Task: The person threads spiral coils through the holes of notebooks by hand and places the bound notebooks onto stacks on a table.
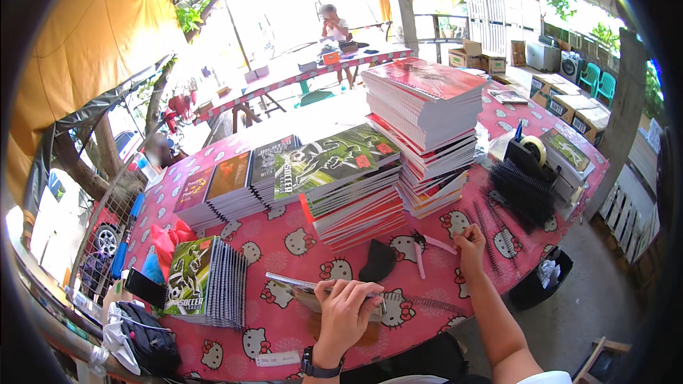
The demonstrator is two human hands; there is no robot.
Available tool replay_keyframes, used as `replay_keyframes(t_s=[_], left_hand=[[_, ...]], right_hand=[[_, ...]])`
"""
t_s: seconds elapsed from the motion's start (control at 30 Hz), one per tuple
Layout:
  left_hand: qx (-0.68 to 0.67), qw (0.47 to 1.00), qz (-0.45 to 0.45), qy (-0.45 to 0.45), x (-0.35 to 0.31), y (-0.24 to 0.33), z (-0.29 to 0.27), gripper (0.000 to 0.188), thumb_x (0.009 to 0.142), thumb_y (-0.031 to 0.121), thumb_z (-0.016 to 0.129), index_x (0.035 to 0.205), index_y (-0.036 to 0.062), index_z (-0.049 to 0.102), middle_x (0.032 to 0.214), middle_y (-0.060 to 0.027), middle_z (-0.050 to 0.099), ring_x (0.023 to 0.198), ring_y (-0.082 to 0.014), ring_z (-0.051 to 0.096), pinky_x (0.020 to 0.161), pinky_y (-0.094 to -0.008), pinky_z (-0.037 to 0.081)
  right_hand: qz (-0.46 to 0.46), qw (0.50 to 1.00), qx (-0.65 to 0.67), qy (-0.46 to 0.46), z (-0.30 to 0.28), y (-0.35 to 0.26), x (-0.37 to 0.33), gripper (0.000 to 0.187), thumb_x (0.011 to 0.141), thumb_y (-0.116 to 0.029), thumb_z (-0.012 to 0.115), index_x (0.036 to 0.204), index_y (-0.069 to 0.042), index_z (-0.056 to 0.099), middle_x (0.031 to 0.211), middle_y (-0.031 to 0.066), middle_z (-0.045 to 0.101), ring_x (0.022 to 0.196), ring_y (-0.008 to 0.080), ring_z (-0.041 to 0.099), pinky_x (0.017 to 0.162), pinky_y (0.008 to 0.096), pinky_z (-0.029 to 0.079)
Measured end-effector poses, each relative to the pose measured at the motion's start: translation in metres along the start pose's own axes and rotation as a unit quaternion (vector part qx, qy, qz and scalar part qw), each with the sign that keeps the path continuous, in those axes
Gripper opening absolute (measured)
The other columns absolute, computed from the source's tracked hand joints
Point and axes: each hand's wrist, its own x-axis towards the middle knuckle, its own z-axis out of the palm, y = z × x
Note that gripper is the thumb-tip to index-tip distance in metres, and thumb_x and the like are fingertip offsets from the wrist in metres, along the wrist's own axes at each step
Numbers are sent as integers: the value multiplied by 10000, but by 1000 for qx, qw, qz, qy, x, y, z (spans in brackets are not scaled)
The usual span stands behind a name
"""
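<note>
My left hand (346, 316) grips a thin notebook (306, 291) at the table's near edge, fingers curled over its bound side. A dark spiral coil (430, 304) sticks out from that side toward the right, its far part free of the pages. My right hand (469, 247) is raised farther right, thumb and fingers pinched together; what they hold, if anything, is too small to make out. Just left of it lie pliers with pink handles (420, 256), one handle end close to my fingers. A black curved piece (377, 261) rests beside the pliers.
Tall stacks of notebooks (427, 107) fill the table's middle, with shorter stacks (228, 188) behind left. Bound soccer-cover notebooks (192, 281) stand at left near a phone (144, 288). Loose black coils (523, 195) and a tape dispenser (532, 149) lie right; a black bin (544, 281) sits below.
</note>
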Motion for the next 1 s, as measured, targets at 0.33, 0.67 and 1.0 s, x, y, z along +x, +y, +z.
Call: replay_keyframes(t_s=[0.33, 0.67, 1.0], left_hand=[[36, 999, -12, -12, 0, 4, 1, 118, 851, 260, 560, 908, 158, 578, 863, 43, 610, 861, -159, 542, 861, -371, 269], [-10, 1000, 11, -10, 1, 2, -2, 159, 845, 285, 574, 942, 161, 592, 838, 36, 617, 862, -159, 545, 873, -367, 266], [-2, 1000, 7, 5, 3, 5, -2, 138, 832, 259, 594, 925, 158, 596, 839, 34, 615, 853, -156, 553, 856, -367, 277]], right_hand=[[-27, 999, 12, 23, -2, -5, 1, 278, 719, 123, 530, 680, -98, 364, 636, 1, 438, 561, 80, 467, 601, 216, 417], [6, 986, 163, -24, -18, -1, 10, 274, 708, 135, 538, 688, -99, 397, 688, -9, 456, 845, 130, 547, 888, 266, 389], [27, 985, 168, -38, -22, 4, 11, 218, 791, 76, 548, 714, -94, 435, 883, 42, 556, 1182, 181, 450, 865, 258, 390]])
